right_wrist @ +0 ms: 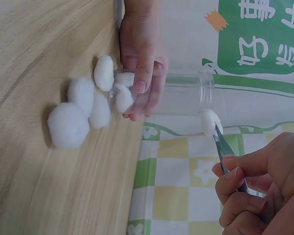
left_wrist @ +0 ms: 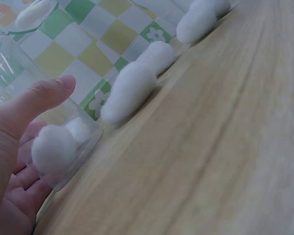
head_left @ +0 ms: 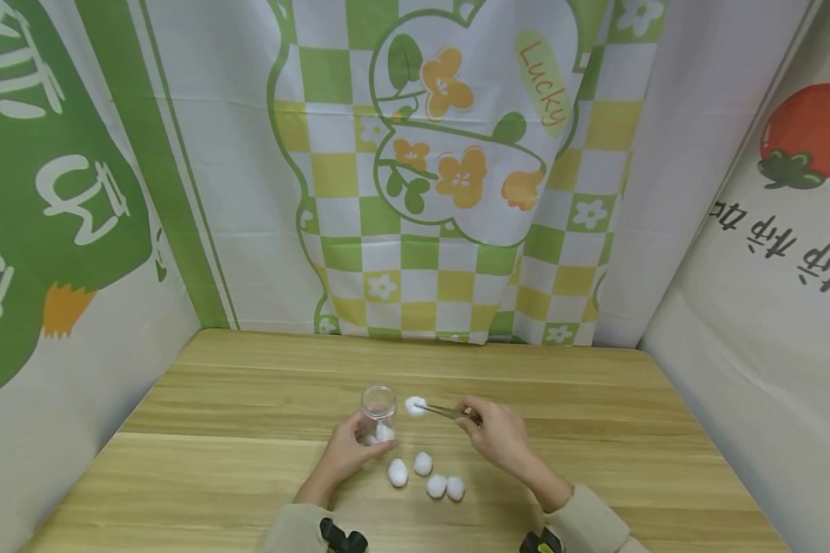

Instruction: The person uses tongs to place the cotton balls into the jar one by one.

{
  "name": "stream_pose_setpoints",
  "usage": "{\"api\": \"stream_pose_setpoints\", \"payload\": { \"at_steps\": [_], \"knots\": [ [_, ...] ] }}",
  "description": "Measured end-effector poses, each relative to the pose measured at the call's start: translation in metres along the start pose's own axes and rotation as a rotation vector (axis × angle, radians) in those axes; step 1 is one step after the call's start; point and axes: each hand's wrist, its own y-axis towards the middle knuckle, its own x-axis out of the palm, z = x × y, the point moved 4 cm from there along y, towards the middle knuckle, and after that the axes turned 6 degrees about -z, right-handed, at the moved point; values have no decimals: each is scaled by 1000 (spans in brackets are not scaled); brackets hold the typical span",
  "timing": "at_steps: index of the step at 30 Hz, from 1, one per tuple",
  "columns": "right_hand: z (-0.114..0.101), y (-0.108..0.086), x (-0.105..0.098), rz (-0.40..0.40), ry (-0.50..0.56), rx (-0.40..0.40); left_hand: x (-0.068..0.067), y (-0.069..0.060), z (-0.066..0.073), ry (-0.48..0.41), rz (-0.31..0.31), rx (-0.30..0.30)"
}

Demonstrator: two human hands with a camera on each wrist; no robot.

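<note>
My left hand (head_left: 346,452) grips a clear, open-topped jar (head_left: 378,402) low on its side; the jar stands upright on the table. A couple of cotton balls (right_wrist: 123,98) lie at the jar's bottom, seen through its wall. My right hand (head_left: 499,438) pinches metal tweezers (head_left: 446,412) between thumb and fingers. Their tips hold one cotton ball (head_left: 416,405) just right of the jar's rim, about level with it. In the right wrist view this cotton ball (right_wrist: 211,122) appears close beside the rim.
Several loose cotton balls (head_left: 436,485) lie on the wooden table (head_left: 249,399) between my forearms, in front of the jar. A checkered curtain (head_left: 415,261) hangs behind the table's back edge, and printed cloths close off the left and right sides.
</note>
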Motion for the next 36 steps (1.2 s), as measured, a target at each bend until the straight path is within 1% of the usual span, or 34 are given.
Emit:
{"api": "stream_pose_setpoints", "payload": {
  "at_steps": [7,15,23,29,36],
  "knots": [
    [-6,2,-2,23,0,-19,0,0,0,1,-1,-2],
    [-16,6,-1,10,21,-68,0,0,0,6,2,-3],
    [-22,9,-1,17,32,-76,0,0,0,-5,6,-17],
    [-27,10,0,17,50,-84,0,0,1,-15,7,-9],
    [-29,12,4,13,48,-76,2,0,1,-35,-20,-5]
  ]
}}
